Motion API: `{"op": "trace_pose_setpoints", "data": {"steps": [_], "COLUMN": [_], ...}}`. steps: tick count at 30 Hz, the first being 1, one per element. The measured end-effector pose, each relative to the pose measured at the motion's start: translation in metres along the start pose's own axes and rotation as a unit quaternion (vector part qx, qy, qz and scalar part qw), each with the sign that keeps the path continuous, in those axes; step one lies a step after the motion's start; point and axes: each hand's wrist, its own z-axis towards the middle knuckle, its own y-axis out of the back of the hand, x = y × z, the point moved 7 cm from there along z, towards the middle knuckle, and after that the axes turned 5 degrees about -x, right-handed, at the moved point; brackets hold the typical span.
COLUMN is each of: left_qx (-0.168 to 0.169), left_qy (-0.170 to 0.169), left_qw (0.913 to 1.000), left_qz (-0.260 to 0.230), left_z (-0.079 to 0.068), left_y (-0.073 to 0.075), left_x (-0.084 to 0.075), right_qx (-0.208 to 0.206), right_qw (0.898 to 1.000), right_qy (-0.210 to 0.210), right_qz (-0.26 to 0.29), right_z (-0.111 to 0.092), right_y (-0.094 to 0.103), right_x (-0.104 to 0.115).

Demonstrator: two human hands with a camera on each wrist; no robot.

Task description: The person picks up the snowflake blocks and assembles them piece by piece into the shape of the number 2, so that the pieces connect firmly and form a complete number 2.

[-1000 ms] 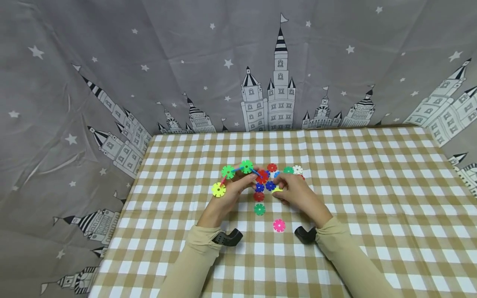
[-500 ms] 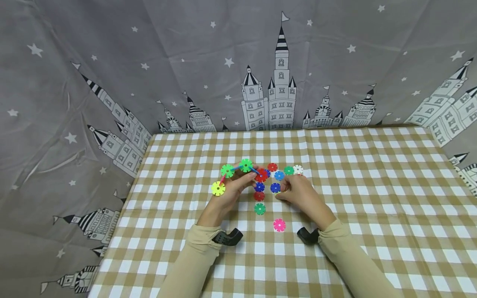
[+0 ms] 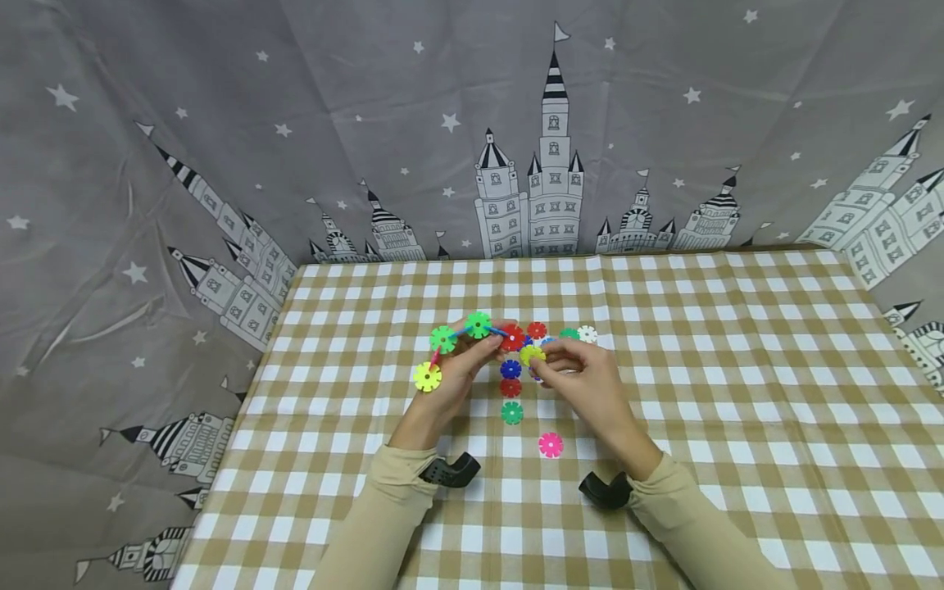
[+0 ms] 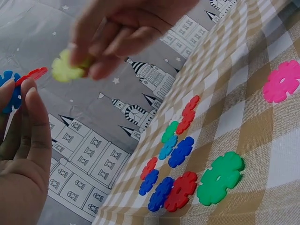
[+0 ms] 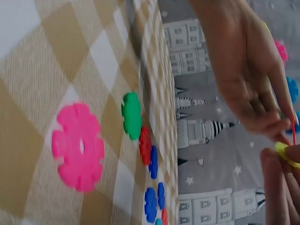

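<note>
Head view: The left hand [image 3: 459, 375] pinches the disc chain [image 3: 478, 324] between thumb and fingers near its red end disc [image 3: 512, 338]. The chain arches over the back of the hand to a yellow end disc [image 3: 427, 377]. The right hand [image 3: 593, 385] pinches the loose yellow disc [image 3: 532, 355] at the fingertips. Compared with 0.5 s earlier, the right hand has shifted leftward to the red end disc, and the loose yellow disc, then mostly hidden by the fingers, is exposed. The left hand has kept its grip. On the checked tablecloth [image 3: 737, 369], the dark blue disc [image 3: 510, 369], red disc [image 3: 510, 388] and green disc [image 3: 512, 412] remain in a column; the pink disc [image 3: 550, 445] remains nearer the person.

Left wrist view: The loose yellow disc is just beside the red end disc, with a narrow gap visible. A blue chain disc [image 4: 8, 76] adjoins the red one at the left fingers.

Right wrist view: The loose yellow disc is held by the red end disc's edge; contact cannot be determined here.
</note>
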Motion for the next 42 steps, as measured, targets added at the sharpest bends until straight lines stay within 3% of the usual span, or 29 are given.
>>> {"op": "trace_pose_setpoints", "data": {"steps": [5, 13, 18, 27, 34, 38, 42], "left_qx": [-0.002, -0.004, 0.007, 0.027, 0.013, 0.005, -0.004], "left_qy": [-0.013, -0.006, -0.010, 0.010, -0.005, -0.018, 0.000], "left_qw": [0.9999, 0.9998, 0.9996, 0.9971, 0.9935, 0.9938, 0.9955], "left_qz": [0.011, 0.021, 0.027, 0.070, 0.113, 0.110, 0.095], "left_z": [0.000, -0.002, -0.003, -0.003, -0.006, -0.006, -0.006], "left_y": [0.000, -0.001, -0.004, -0.009, -0.008, -0.009, -0.008], "left_x": [-0.004, -0.005, -0.003, 0.003, -0.004, -0.008, -0.005], "right_qx": [-0.063, -0.087, -0.085, -0.082, -0.082, -0.083, -0.082], "right_qw": [0.995, 0.983, 0.978, 0.974, 0.968, 0.964, 0.962], "right_qy": [0.078, 0.143, 0.155, 0.167, 0.189, 0.200, 0.201], "right_qz": [-0.002, -0.070, -0.114, -0.129, -0.142, -0.152, -0.164], "right_z": [-0.007, -0.009, -0.010, -0.011, -0.013, -0.015, -0.016], "right_y": [-0.002, -0.006, -0.007, -0.008, -0.011, -0.014, -0.016], "right_x": [0.019, 0.030, 0.031, 0.033, 0.034, 0.035, 0.035]}}
